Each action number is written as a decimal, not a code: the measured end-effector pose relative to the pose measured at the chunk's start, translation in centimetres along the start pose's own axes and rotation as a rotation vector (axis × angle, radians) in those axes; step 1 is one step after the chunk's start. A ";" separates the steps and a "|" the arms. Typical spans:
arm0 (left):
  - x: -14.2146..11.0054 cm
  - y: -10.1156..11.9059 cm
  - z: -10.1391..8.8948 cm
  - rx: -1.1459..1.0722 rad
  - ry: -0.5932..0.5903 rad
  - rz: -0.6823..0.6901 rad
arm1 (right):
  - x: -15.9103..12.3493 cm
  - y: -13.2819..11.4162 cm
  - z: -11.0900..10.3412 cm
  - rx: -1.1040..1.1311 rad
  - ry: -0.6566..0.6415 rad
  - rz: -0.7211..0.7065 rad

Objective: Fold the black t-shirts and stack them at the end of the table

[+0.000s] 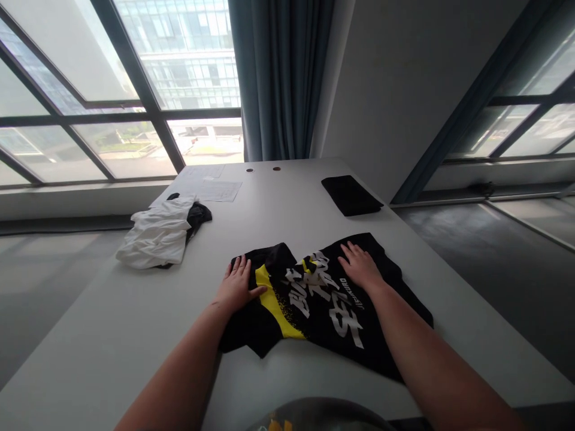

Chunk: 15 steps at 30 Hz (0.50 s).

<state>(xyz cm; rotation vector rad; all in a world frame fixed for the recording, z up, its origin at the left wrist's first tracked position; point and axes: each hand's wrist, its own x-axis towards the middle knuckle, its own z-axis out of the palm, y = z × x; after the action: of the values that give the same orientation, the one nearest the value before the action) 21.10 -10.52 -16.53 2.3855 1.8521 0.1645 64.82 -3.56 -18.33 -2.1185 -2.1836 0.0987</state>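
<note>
A black T-shirt with a yellow band and large white lettering lies sideways on the white table in front of me. Its cloth is bunched near the upper middle. My left hand rests flat on the black part beside the yellow band, fingers stretched out and thumb reaching onto the yellow. On the other side of the lettering, my right hand presses down on the black cloth with its fingers spread. Neither hand grips the fabric.
A crumpled heap of white and black clothing lies at the table's left edge. Behind it are sheets of paper. A folded black garment sits near the right edge. The white table reaches toward a blue curtain.
</note>
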 end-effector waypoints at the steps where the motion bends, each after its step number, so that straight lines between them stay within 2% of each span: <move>1: 0.0 0.2 0.1 0.007 0.008 -0.042 | -0.1 0.7 -0.1 -0.009 -0.003 0.042; 5: 0.1 0.9 0.0 0.023 0.010 -0.150 | -0.3 3.8 -0.6 -0.012 -0.012 0.226; 10: 0.2 1.1 -0.1 0.029 0.015 -0.166 | -0.1 7.4 -1.2 0.011 -0.002 0.419; 15: 0.3 1.5 -0.2 0.013 0.030 -0.146 | 0.1 8.6 -1.5 0.020 0.014 0.513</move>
<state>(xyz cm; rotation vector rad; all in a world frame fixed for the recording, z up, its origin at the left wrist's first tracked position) 22.53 -10.63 -16.13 2.2565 2.0371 0.1763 73.55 -3.26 -17.80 -2.5982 -1.5710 0.1399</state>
